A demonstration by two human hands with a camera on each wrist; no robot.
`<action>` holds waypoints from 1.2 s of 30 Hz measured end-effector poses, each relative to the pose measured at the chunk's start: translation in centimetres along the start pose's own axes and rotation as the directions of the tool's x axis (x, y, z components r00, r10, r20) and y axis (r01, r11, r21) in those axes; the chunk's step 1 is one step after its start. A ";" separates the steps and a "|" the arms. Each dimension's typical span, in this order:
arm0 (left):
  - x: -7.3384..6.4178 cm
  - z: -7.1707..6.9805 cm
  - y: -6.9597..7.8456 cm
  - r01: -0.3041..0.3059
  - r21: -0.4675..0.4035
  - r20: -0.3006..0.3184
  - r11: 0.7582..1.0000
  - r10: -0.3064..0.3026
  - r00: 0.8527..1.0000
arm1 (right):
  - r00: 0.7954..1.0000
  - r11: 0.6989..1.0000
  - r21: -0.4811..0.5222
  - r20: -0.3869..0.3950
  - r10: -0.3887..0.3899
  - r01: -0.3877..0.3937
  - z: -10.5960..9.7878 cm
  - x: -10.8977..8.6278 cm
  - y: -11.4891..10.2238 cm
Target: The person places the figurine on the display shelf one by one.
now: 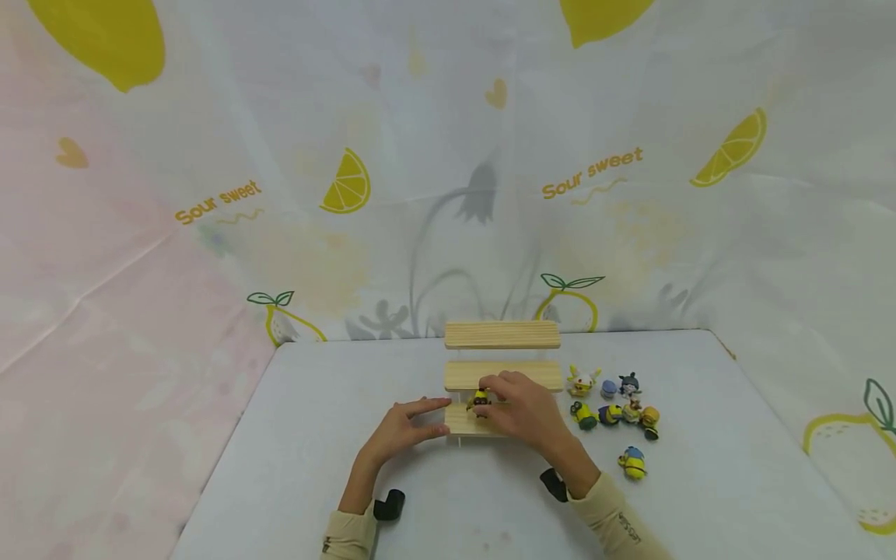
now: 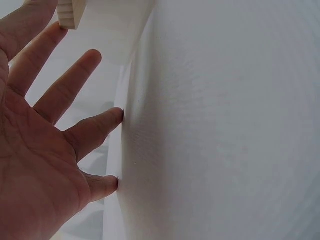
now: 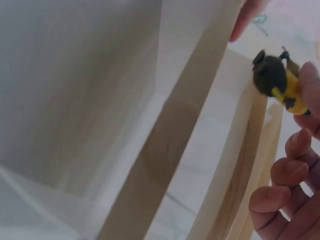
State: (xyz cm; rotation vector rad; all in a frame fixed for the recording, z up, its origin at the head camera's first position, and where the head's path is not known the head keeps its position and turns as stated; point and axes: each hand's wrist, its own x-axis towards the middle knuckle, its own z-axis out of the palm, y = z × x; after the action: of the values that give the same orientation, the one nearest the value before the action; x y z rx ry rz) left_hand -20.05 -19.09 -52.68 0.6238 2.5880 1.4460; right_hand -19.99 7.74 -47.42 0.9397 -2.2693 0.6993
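My right hand (image 1: 526, 412) pinches a small yellow figurine with dark goggles (image 1: 481, 397) between thumb and fingertips, just over the lowest step of a three-tier wooden display stand (image 1: 502, 334). In the right wrist view the figurine (image 3: 277, 80) shows a dark head end and a yellow body, while the other fingers (image 3: 290, 172) curl loosely below it. My left hand (image 1: 397, 432) is at the left end of the lowest step, fingers spread. One fingertip meets the end of the wooden board (image 2: 72, 14) in the left wrist view, and two lower fingertips reach the white tabletop (image 2: 200, 140).
Right of the stand lie several small figurines, among them a white-and-yellow one (image 1: 582, 381), a dark-haired one (image 1: 629, 384) and a green-and-yellow one (image 1: 583, 415). Nearer the front lies a blue-and-yellow figurine (image 1: 633, 463). A lemon-print cloth (image 1: 434, 194) hangs behind the table.
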 end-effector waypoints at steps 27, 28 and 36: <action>0.1 0.1 -0.1 0.001 -0.025 -0.007 1.000 -0.002 1.000 | 0.994 0.998 -0.001 0.089 0.069 -0.069 2.7 0.3 -2.2; 0.1 0.1 -0.1 0.003 -0.026 -0.007 1.000 -0.003 1.000 | 0.994 0.998 -0.004 0.090 0.069 -0.069 2.7 0.2 -2.2; 0.1 0.2 -0.2 0.002 -0.036 -0.003 0.999 -0.003 1.000 | 0.992 0.998 -0.004 0.109 0.070 -0.070 2.7 0.0 -2.2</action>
State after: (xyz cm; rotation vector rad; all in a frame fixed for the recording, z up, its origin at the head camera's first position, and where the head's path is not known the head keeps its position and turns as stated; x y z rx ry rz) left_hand -20.12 -19.00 -52.95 0.6142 2.5576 1.4905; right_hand -19.14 4.59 -48.81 0.9222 -2.4078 0.6938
